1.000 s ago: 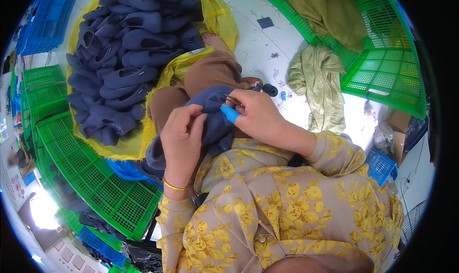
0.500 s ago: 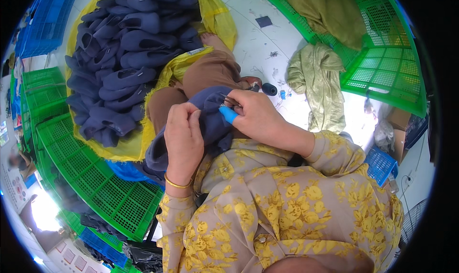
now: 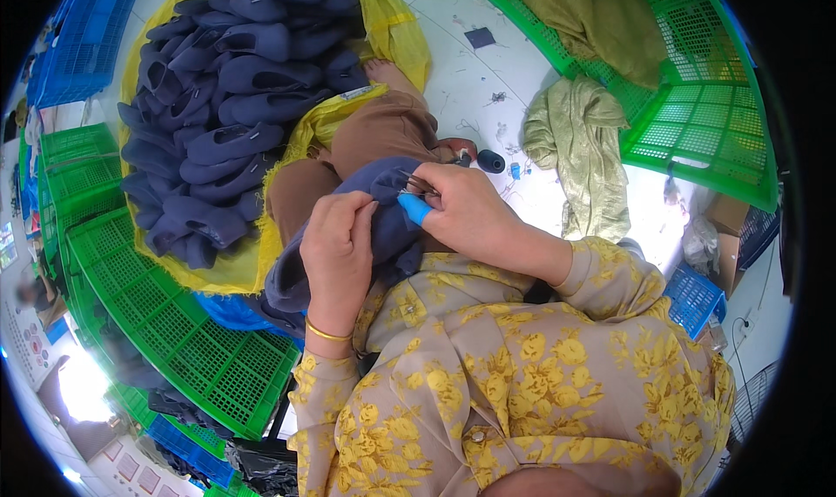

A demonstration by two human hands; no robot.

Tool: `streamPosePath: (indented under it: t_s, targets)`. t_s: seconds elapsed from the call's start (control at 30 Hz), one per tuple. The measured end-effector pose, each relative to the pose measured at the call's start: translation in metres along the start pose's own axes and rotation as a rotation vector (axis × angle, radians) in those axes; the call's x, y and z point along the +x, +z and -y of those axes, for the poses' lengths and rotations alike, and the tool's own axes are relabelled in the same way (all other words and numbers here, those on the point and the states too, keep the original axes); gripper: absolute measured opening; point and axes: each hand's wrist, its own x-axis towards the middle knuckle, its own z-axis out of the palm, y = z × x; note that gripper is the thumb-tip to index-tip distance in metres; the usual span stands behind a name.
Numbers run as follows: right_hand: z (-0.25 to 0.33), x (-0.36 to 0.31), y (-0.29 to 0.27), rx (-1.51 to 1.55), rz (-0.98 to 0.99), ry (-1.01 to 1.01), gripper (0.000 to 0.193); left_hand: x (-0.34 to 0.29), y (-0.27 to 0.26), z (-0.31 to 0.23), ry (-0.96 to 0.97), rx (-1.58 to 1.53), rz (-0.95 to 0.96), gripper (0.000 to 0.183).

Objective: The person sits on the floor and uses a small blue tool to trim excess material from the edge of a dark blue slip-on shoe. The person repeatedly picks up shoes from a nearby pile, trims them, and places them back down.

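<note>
A soft navy cloth item (image 3: 405, 223) with a curved rim lies across my lap; whether it is a cap or a slipper I cannot tell. My right hand (image 3: 470, 205), its thumb in a blue finger cover (image 3: 414, 207), pinches the item's upper edge. Between those fingers are thin dark metal blades (image 3: 423, 185), like small thread snips. Left of it, my left hand (image 3: 338, 249) is closed, thumb and forefinger pinched together over the cloth. What that pinch holds is too small to see. A big yellow sack (image 3: 396, 36) of matching navy items (image 3: 233, 143) stands at the left.
Green mesh crates (image 3: 187, 323) flank me on the left, with another green crate (image 3: 710, 140) at the far right. A pale green cloth (image 3: 575, 140) hangs down near it. On the floor lie a dark thread spool (image 3: 490, 161) and scraps. A small blue basket (image 3: 694, 298) stands right.
My left hand has shifted very slightly, its pinched fingertips a little to the right. My right hand stays on the cloth in the same place.
</note>
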Motion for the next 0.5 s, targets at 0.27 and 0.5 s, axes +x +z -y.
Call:
streamPosePath:
  t_s: [0.27, 0.5]
  targets:
    - [0.002, 0.001, 0.001, 0.009, 0.013, -0.027, 0.017, 0.000, -0.005, -0.006, -0.051, 0.046, 0.028, 0.006]
    - [0.002, 0.000, -0.001, 0.014, 0.003, 0.018, 0.018, -0.002, -0.003, 0.005, -0.131, -0.033, 0.042, 0.004]
